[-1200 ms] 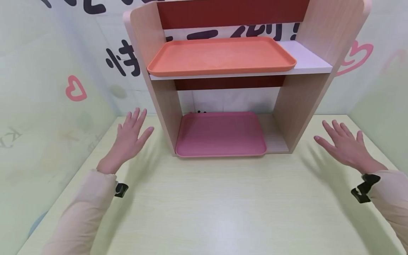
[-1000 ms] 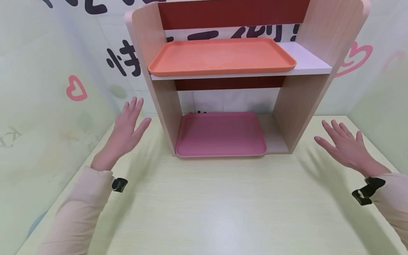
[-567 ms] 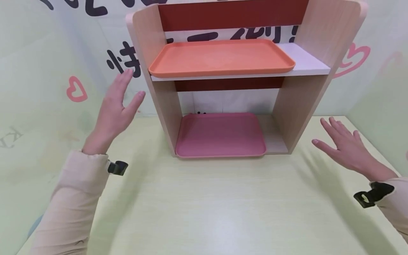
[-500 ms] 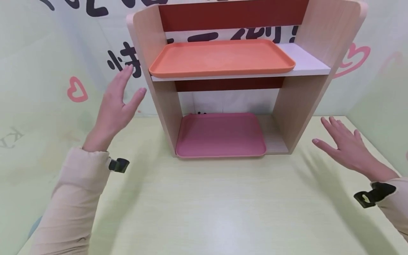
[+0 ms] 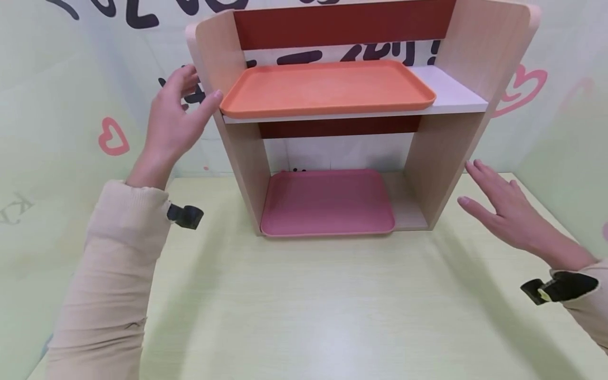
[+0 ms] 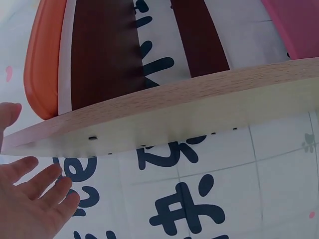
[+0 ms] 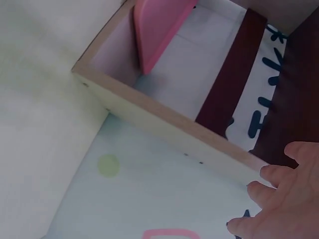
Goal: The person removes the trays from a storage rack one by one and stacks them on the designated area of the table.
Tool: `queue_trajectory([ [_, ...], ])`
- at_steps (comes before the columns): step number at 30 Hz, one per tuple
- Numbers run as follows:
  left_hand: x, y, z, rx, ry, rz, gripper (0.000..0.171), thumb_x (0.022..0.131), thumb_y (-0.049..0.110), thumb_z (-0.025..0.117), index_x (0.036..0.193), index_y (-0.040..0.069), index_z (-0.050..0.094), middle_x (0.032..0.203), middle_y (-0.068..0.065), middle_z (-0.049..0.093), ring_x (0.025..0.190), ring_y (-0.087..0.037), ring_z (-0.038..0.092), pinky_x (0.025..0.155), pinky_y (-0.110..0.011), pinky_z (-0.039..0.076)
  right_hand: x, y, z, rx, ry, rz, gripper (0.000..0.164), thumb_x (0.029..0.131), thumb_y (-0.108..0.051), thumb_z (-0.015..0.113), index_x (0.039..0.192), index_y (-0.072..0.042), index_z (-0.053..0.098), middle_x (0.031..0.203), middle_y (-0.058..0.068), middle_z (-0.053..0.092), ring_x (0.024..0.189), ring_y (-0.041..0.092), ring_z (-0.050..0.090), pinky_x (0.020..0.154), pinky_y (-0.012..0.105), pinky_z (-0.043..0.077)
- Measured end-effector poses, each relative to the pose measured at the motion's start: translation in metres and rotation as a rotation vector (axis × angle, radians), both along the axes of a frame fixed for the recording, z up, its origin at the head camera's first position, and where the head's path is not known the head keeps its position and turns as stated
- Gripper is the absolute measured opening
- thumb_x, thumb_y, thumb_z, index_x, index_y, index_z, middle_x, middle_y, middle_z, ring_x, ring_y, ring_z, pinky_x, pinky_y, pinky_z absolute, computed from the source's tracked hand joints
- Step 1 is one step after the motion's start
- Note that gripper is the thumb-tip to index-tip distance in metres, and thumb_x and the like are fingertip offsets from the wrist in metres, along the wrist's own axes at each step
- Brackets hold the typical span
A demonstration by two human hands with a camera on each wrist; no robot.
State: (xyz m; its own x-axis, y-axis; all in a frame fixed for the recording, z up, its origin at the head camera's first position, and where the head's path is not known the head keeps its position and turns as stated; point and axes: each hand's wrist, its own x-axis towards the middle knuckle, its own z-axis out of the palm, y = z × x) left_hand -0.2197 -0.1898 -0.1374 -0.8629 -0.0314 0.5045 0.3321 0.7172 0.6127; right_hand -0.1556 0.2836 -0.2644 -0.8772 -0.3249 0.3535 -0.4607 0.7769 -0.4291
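Observation:
A two-tier wooden shelf (image 5: 489, 47) with dark red back strips stands on the table. An orange tray (image 5: 328, 87) lies on its upper board, and a pink tray (image 5: 328, 203) on the lower one. My left hand (image 5: 173, 121) is raised at the shelf's left side panel (image 6: 199, 102), thumb towards the front edge, fingers spread on the outer side. From the left wrist, that hand (image 6: 32, 199) straddles the panel's end without a grip; contact is unclear. My right hand (image 5: 513, 216) hovers, fingers extended, beside the right side panel (image 7: 169, 127), holding nothing.
The pale table (image 5: 323, 306) extends in front of the shelf. A white wall sheet (image 5: 304, 150) with dark lettering and pink hearts hangs behind, and pale side walls (image 5: 47, 227) flank the table. Black straps with small devices (image 5: 185, 216) sit at both wrists.
My left hand has risen from low beside the shelf to the upper part of its left panel. The right hand has shifted slightly left towards the right panel. The trays stay put.

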Motion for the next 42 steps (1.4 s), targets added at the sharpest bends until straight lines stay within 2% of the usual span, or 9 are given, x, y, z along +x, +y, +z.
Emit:
queue_trajectory([
  [11,-0.006,0.010,0.021,0.042,-0.020,0.080,0.054,0.083,0.040,0.054,0.131,0.019,0.039,0.124,-0.006,0.048,0.106,-0.018,0.051,0.087,-0.026,0.044,0.003,-0.019,0.030,0.025,0.030,0.051,0.064,0.089,-0.024,0.050,0.142,-0.011,0.016,0.146,0.016,0.012,0.133,0.029,0.006,0.101,0.059,-0.005],
  [17,-0.009,0.010,0.021,0.061,0.004,0.088,0.049,0.083,0.034,0.055,0.128,0.016,0.044,0.119,-0.011,0.052,0.101,-0.019,0.055,0.085,-0.025,0.046,0.002,-0.027,0.044,0.024,0.039,0.080,0.066,0.088,-0.022,0.052,0.143,-0.015,0.016,0.146,0.014,0.012,0.133,0.029,0.007,0.102,0.058,-0.001],
  [25,-0.011,0.008,0.019,0.116,0.037,0.087,0.043,0.082,0.029,0.058,0.122,0.015,0.051,0.113,-0.011,0.058,0.094,-0.017,0.058,0.082,-0.023,0.047,0.004,-0.037,0.071,0.012,-0.047,0.108,0.073,0.085,-0.020,0.059,0.142,-0.026,0.014,0.147,0.007,0.012,0.133,0.024,0.008,0.098,0.061,0.015],
  [31,-0.011,0.009,0.018,0.138,0.039,0.089,0.043,0.081,0.029,0.059,0.122,0.015,0.052,0.113,-0.011,0.058,0.095,-0.017,0.058,0.082,-0.023,0.047,-0.001,-0.043,0.089,-0.004,-0.062,0.044,0.065,0.084,-0.022,0.060,0.140,-0.019,0.027,0.140,0.014,0.028,0.126,0.037,0.024,0.092,0.062,0.025],
  [32,-0.012,0.009,0.017,0.139,0.039,0.087,0.044,0.081,0.029,0.059,0.122,0.015,0.051,0.113,-0.011,0.058,0.095,-0.017,0.058,0.082,-0.023,0.047,-0.002,-0.044,0.092,-0.021,-0.056,0.034,0.062,0.084,-0.021,0.060,0.139,-0.017,0.030,0.138,0.015,0.032,0.124,0.038,0.027,0.093,0.060,0.026],
  [34,-0.012,0.010,0.018,0.140,0.041,0.083,0.044,0.081,0.029,0.058,0.122,0.015,0.051,0.113,-0.011,0.058,0.095,-0.018,0.058,0.083,-0.023,0.047,-0.006,-0.044,0.099,-0.052,-0.036,0.014,0.057,0.085,-0.021,0.059,0.136,-0.016,0.036,0.135,0.014,0.038,0.120,0.037,0.035,0.097,0.042,0.034],
  [38,-0.014,0.013,0.018,0.140,0.052,0.080,0.044,0.082,0.028,0.058,0.123,0.016,0.051,0.113,-0.011,0.058,0.095,-0.017,0.058,0.083,-0.023,0.047,-0.018,-0.046,0.114,-0.135,0.022,-0.015,0.047,0.084,-0.021,0.060,0.128,-0.011,0.047,0.124,0.010,0.050,0.106,0.012,0.051,0.080,0.006,0.039],
  [39,-0.014,0.013,0.018,0.141,0.054,0.080,0.044,0.081,0.028,0.058,0.123,0.016,0.052,0.113,-0.011,0.058,0.095,-0.018,0.058,0.083,-0.023,0.047,-0.021,-0.046,0.118,-0.152,0.033,-0.023,0.045,0.084,-0.022,0.060,0.126,-0.009,0.049,0.119,0.008,0.053,0.100,0.005,0.053,0.072,0.001,0.038],
  [42,-0.014,0.014,0.019,0.143,0.059,0.081,0.043,0.082,0.028,0.058,0.123,0.016,0.052,0.113,-0.011,0.058,0.095,-0.018,0.058,0.083,-0.023,0.047,-0.031,-0.050,0.128,-0.193,0.052,-0.041,0.043,0.084,-0.022,0.060,0.121,-0.004,0.053,0.106,0.000,0.058,0.086,-0.005,0.053,0.068,0.002,0.040],
])
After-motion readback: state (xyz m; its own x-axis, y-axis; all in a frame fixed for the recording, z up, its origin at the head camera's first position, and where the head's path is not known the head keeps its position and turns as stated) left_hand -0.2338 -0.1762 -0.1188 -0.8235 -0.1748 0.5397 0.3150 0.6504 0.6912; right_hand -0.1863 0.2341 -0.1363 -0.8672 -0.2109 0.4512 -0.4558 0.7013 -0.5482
